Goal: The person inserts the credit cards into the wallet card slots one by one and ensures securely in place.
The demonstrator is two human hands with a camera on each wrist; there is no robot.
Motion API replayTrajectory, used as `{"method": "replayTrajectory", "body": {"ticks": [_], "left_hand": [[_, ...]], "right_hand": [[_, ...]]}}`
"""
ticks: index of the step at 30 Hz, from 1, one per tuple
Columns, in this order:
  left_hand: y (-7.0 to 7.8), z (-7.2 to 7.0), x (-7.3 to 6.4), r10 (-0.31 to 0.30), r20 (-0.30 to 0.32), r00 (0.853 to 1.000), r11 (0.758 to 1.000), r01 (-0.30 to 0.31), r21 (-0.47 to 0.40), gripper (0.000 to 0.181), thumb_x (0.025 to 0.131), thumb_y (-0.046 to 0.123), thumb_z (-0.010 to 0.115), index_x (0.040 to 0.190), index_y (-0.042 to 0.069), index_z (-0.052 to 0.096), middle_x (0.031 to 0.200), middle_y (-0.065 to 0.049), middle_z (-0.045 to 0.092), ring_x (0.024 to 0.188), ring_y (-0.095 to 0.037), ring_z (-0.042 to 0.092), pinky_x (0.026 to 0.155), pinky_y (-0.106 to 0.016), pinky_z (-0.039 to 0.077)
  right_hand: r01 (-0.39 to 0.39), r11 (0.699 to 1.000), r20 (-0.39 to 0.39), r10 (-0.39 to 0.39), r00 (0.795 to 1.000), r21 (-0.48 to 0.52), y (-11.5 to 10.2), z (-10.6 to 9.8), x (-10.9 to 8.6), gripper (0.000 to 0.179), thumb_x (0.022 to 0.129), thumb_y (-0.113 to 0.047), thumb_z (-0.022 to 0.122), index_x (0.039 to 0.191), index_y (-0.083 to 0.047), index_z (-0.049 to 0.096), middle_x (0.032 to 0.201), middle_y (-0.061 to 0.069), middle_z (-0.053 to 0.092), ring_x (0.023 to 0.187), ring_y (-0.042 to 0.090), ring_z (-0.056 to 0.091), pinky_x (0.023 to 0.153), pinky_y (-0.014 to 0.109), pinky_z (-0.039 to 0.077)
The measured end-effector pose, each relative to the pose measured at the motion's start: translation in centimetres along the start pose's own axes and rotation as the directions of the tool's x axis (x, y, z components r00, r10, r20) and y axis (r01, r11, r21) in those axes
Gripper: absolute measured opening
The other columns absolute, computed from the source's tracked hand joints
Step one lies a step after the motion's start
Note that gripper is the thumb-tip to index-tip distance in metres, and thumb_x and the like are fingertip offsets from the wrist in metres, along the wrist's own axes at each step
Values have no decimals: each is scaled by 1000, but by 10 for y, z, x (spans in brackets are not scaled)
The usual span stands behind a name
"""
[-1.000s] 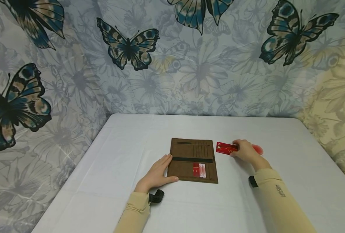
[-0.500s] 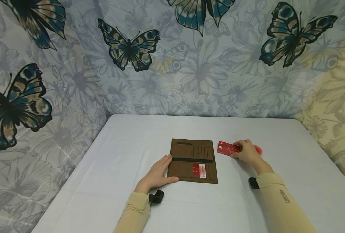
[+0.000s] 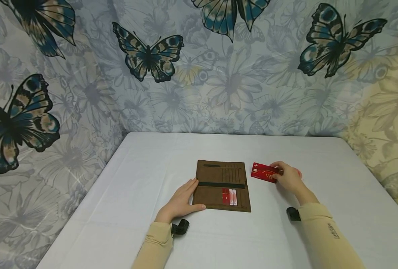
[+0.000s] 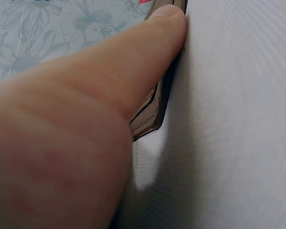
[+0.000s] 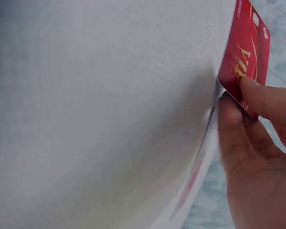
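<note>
A brown wallet [image 3: 220, 172] lies spread flat on the white table, with several card slots showing in both halves. Red and white cards [image 3: 229, 197] peek out of slots in its nearer half. My left hand [image 3: 182, 200] rests at the wallet's left side, fingers extended along the edge and thumb on the near corner; the left wrist view shows the thumb [image 4: 167, 28] over the stitched edge. To the wallet's right, my right hand [image 3: 289, 179] pinches a red card [image 3: 264, 172] by one end between thumb and fingers. Gold lettering and a chip [image 5: 256, 19] show on its face.
A flat reddish-pink item [image 3: 299, 172] lies on the table behind my right hand, mostly hidden by it. The white-covered table [image 3: 158, 149] runs back to a wall [image 3: 232, 86] hung with butterfly-print cloth.
My right hand has shifted slightly right, and the red card has tilted so more of its face and lettering shows. My left hand and the wallet have stayed in place.
</note>
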State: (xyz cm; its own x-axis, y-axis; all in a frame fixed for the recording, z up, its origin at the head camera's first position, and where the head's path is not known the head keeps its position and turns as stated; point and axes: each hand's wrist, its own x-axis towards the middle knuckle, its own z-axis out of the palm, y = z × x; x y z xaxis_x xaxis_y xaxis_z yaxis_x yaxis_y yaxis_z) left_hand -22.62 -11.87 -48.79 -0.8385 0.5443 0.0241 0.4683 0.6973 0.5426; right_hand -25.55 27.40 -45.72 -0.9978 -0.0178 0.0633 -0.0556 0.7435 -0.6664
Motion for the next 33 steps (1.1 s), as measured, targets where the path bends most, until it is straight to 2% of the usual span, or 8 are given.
{"method": "replayTrajectory", "body": {"ticks": [6,10,16,25,33], "left_hand": [[0,0,0,1,-3,1000,1000,-1,1,92,81,56,62,148,6,22,152,-6,17,138,-22,13,109,-44,16],[0,0,0,-2,2,1000,1000,2,1,92,81,57,62,148,7,22,152,-6,17,138,-22,12,109,-44,16],[0,-1,0,-2,4,1000,1000,2,-4,92,81,57,61,148,7,22,152,-6,17,138,-23,12,109,-45,16],[1,-2,0,0,3,1000,1000,0,-3,93,81,57,61,148,7,21,152,-7,16,139,-22,12,109,-44,15],[1,-1,-1,1,5,1000,1000,-1,-3,93,81,58,61,148,7,21,152,-7,16,139,-22,12,109,-44,15]], "right_hand": [[-61,998,-22,61,998,4,0,-3,-3,31,89,0,56,119,2,50,114,29,50,99,41,50,77,46,49],[-85,994,-4,86,996,72,-1,-7,-7,33,91,-2,54,123,3,48,114,29,48,100,40,48,74,41,50],[-56,984,-4,57,998,167,-4,-14,-16,36,91,-4,56,125,5,48,113,29,50,100,39,48,70,31,50],[-52,940,25,47,999,337,-15,-23,-33,42,94,-9,54,130,7,42,119,28,43,104,39,47,74,31,53],[-14,925,53,-7,999,379,-29,-19,-50,42,92,-12,59,127,6,48,114,24,46,93,31,56,73,39,53]]}}
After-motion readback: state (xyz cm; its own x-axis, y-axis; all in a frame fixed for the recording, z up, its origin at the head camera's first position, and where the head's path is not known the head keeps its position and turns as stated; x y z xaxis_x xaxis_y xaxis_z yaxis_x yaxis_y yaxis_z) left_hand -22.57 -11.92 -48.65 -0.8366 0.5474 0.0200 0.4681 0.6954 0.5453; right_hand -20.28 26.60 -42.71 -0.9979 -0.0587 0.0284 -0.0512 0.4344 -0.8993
